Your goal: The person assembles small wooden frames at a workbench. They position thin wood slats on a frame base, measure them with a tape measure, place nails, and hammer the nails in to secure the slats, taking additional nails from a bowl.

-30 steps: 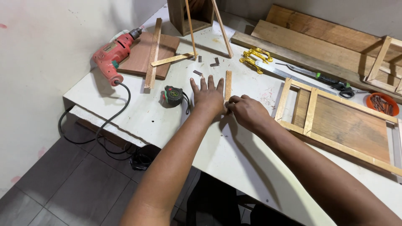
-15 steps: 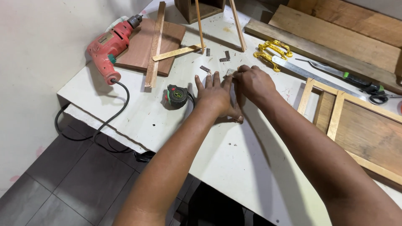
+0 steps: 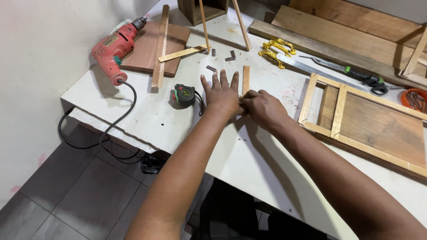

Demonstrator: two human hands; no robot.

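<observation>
The fingers of the left hand (image 3: 221,94) are spread flat on the white tabletop (image 3: 133,111), pressing down beside a short wooden strip (image 3: 246,80) that lies lengthwise just off the index finger. The right hand (image 3: 263,106) is curled, fingertips bunched at the near end of that strip as if pinching or steadying something small; from here I can't quite tell whether it holds a pencil, a nail or only the wood itself. The strip lies in the middle of the table, flat, and it isn't joined to anything, so the work on it looks to be at an early point: it's being held and lined up or marked, with no cut or fastening showing on it. Just left of the hands lies a dark tape measure (image 3: 184,94), and near the strip's far end are a few small dark offcuts (image 3: 211,69). Farther left a red electric drill (image 3: 116,46) lies idle beside a brown board, its cord trailing off the table edge. To the right a slatted wooden frame (image 3: 364,120) looks already assembled, with a handsaw (image 3: 307,67) and yellow handles (image 3: 273,51) beyond it, and an orange dish of nails (image 3: 415,98) at the edge. More loose planks wait at the back.
</observation>
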